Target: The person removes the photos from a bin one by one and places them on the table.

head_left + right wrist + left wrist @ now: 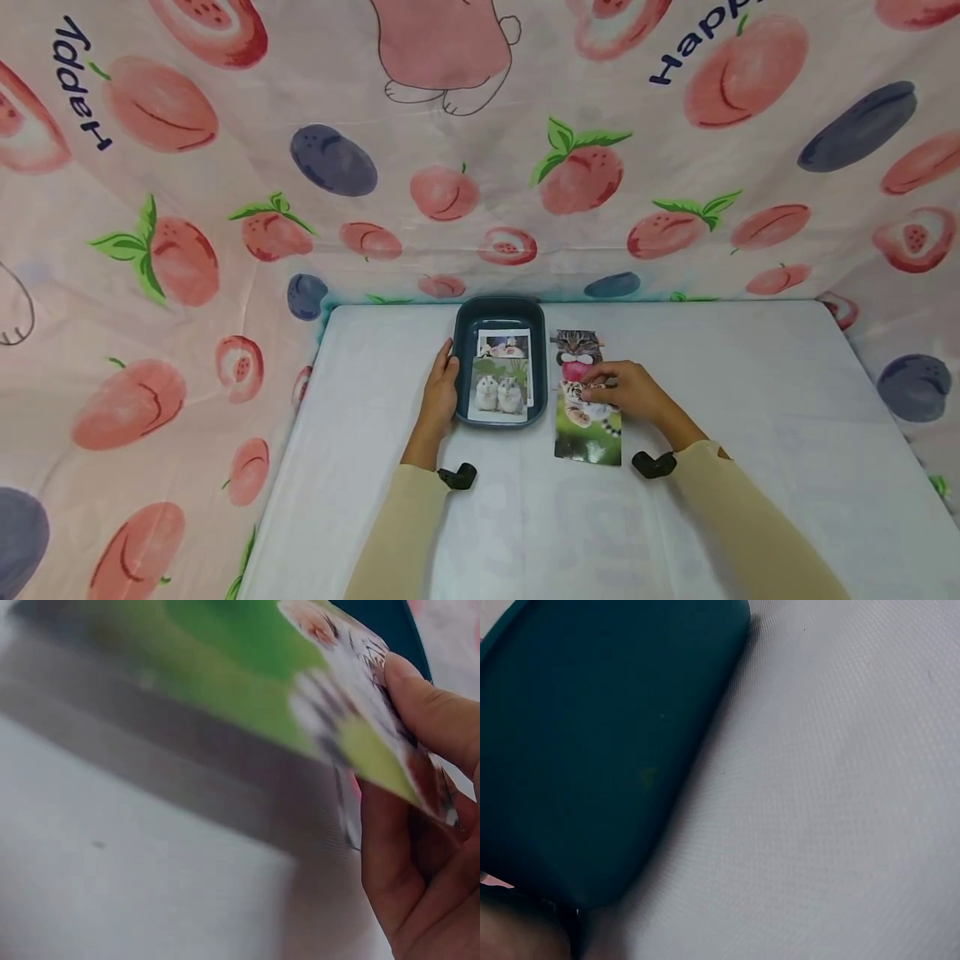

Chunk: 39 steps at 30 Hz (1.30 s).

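A dark teal tray (537, 367) stands at the back of the white table, and two picture cards overlap inside it. The front card (498, 383) shows two hamsters. My left hand (441, 392) holds the tray by its left side; the left wrist view mostly shows the tray's wall (607, 750). To the right of the tray, my right hand (626, 392) pinches a tiger-cub photo card (588, 437), its thumb on the printed face (360, 682) and its fingers behind. A cat photo card (577, 342) lies just beyond, partly covered by the tiger-cub card and hand.
White cloth (750, 400) covers the table. Behind and beside it hangs a pink fruit-print curtain (442, 192), close to the tray's far edge. In the right wrist view, the tiger-cub card casts a shadow on the cloth (135, 847).
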{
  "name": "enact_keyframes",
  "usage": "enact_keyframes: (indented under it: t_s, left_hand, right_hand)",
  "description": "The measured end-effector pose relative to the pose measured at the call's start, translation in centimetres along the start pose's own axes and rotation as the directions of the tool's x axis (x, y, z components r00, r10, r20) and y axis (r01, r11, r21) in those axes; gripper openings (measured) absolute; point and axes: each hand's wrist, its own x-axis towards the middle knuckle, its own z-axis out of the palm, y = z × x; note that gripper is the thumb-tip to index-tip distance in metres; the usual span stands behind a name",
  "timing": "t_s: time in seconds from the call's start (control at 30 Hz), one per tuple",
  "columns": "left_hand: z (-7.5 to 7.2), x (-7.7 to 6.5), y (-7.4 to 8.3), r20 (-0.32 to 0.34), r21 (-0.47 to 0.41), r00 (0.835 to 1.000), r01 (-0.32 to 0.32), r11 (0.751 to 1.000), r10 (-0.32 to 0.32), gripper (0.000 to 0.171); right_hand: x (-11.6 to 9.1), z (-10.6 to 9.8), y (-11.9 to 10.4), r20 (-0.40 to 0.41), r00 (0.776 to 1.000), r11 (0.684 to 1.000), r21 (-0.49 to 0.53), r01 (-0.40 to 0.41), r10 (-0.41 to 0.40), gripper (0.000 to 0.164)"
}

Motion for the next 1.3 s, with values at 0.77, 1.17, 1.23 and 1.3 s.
enact_keyframes:
  t_s: [0.77,1.17,1.23,1.3]
  left_hand:
    - [0.0,0.1,0.0,0.001,0.011,1.0,-0.009,1.0,0.009,0.052]
    - [0.0,0.0,-0.2,-0.004,0.005,1.0,-0.003,1.0,0.003,0.051]
    - [0.0,0.1,-0.3,-0.007,0.002,1.0,0.003,1.0,-0.003,0.05]
    - [0.0,0.0,-0.3,-0.007,0.0,1.0,0.004,1.0,-0.004,0.05]
  right_hand:
    - [-0.2,2.8,-0.4,-0.169,0.982,0.971,-0.238,0.037,-0.079,0.021]
    - [-1.1,3.0,-0.7,-0.219,0.975,0.952,-0.305,-0.03,-0.039,0.027]
    - [-1.2,3.0,-0.6,-0.227,0.973,0.953,-0.302,-0.03,-0.041,0.028]
    - [-1.2,3.0,-0.5,-0.235,0.971,0.954,-0.3,-0.03,-0.043,0.028]
